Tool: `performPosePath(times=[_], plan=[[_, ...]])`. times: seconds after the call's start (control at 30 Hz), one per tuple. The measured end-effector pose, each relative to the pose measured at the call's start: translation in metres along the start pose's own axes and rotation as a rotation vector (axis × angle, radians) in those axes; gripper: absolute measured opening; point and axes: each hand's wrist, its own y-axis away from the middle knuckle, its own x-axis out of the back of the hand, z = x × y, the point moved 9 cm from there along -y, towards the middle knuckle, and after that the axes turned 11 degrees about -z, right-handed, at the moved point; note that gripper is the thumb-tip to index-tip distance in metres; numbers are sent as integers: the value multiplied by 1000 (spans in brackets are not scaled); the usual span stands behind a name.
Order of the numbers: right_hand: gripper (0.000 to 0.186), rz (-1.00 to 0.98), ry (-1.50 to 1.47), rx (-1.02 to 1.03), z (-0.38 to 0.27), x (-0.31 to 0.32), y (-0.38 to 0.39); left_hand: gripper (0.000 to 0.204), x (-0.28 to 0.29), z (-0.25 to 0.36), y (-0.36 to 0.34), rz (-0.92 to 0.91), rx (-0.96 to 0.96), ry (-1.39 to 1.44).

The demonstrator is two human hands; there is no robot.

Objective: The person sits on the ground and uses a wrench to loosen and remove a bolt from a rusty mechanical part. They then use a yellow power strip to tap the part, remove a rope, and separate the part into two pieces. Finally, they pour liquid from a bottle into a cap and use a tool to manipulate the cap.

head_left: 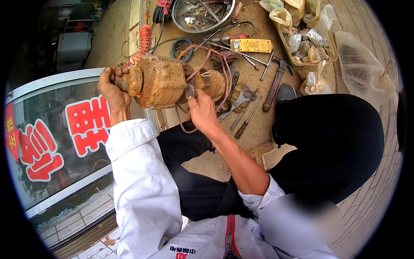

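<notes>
A heavy metal housing (161, 82), thickly crusted with orange-brown rust, lies across the space in front of me. My left hand (115, 88) is closed around its narrow left end. At its right end my right hand (202, 110) is closed with the thumb against a flat grey metal piece (188, 91), partly hidden by the fingers; its kind cannot be made out. Just beyond is a smaller rusty part (215, 85), with a pinkish rope (221, 56) looped around it. A flat-bladed tool (242, 97) lies to the right of my right hand.
A claw hammer (272, 88), a screwdriver (249, 118) and a yellow power strip (251, 45) lie on the ground. Farther off stand a metal basin (202, 31) of parts and a tray (282, 41) of bags. A glass door (86, 155) borders the left, near a red coiled hose (144, 39).
</notes>
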Motion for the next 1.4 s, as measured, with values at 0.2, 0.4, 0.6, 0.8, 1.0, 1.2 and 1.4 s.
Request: performPosePath(times=[0.2,0.4,0.6,0.8,1.0,1.2,1.4], plan=[[24,122,126,0,3,1,1,22,2,0,0,-3,-6,-2],[23,326,339,178,-29,0,18,25,-3,2,3,32,-11,12],[22,263,51,18,-5,-4,10,23,2,1,1,5,-19,-12],[20,275,135,69,-21,-1,18,24,0,2,2,7,-28,-5],[20,284,108,126,-9,-2,10,25,-2,3,2,24,-32,-17],[25,275,164,3,9,-1,4,25,-1,3,2,31,-34,-11],[32,326,173,120,-23,-1,17,24,-3,4,5,30,-41,-13]])
